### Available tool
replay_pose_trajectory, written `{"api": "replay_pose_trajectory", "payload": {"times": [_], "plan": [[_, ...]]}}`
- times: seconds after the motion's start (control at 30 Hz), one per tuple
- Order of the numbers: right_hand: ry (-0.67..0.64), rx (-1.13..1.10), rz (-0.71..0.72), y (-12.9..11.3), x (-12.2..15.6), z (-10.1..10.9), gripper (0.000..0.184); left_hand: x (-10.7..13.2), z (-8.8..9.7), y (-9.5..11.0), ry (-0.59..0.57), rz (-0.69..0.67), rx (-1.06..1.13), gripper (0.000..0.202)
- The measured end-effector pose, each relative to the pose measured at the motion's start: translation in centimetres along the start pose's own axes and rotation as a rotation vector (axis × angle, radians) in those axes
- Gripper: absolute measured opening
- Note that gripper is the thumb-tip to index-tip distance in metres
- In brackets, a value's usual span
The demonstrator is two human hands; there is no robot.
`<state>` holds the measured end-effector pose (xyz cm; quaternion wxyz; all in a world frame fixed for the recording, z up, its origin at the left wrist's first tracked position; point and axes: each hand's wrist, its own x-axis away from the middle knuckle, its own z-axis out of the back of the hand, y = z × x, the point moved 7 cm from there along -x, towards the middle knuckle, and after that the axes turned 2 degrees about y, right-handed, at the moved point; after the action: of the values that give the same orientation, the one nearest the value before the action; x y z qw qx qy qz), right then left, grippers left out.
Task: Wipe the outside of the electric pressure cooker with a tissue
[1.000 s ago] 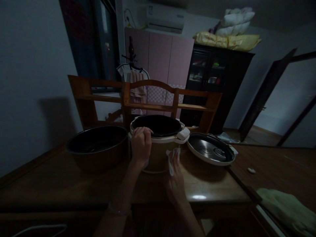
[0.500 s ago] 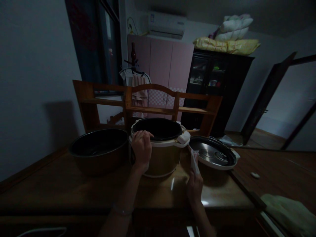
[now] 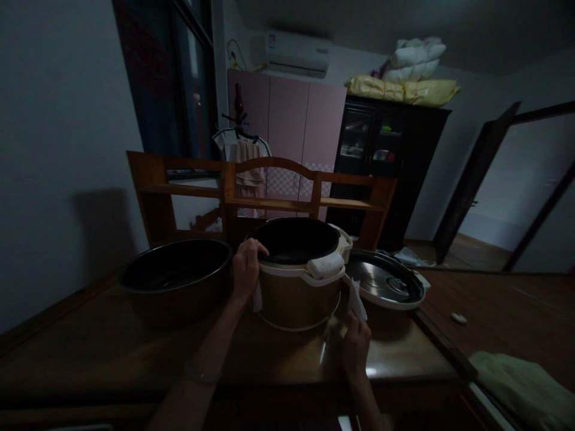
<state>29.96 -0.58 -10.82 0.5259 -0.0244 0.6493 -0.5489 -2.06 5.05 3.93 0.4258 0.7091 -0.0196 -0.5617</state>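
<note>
In the head view an electric cooker [image 3: 296, 293] with a gold body, white rim and dark open interior stands on the wooden table [image 3: 269, 359]. My left hand [image 3: 246, 268] is closed over the left side of its rim, thumb toward the inside. A white piece hangs down just below that hand. My right hand [image 3: 357, 341] is apart from the cooker, near its right front, pinching a folded white tissue [image 3: 356, 299]. To the left sits a dark inner pot [image 3: 175, 287]. The cooker's round lid [image 3: 386, 278] lies inside up on the right.
A wooden shelf rack [image 3: 269, 203] runs along the table's back edge. On the right, a pale cloth [image 3: 521, 383] lies beside the table, and a small white object [image 3: 458, 318] rests on the brown surface beyond. A wall [image 3: 67, 209] bounds the left.
The cooker has turned, its white side handle swinging toward the front, and has shifted slightly right. My left hand has moved a little left and down with the rim. The right hand still holds the tissue.
</note>
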Motion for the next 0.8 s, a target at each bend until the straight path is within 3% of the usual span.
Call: {"api": "replay_pose_trajectory", "payload": {"times": [0.2,0.33,0.8], "plan": [[0.058,0.062,0.026,-0.5,-0.1,0.6,0.048,-0.6,-2.2,1.0,-0.08,-0.027,-0.008,0.055],[0.051,0.103,0.038,-0.4,-0.2,0.5,0.046,-0.7,-2.3,1.3,-0.081,-0.021,-0.016,0.055],[-0.204,-0.049,-0.252,1.6,0.0,-1.7,0.046,-0.2,-1.8,2.0,-0.03,-0.009,-0.075,0.058]]}}
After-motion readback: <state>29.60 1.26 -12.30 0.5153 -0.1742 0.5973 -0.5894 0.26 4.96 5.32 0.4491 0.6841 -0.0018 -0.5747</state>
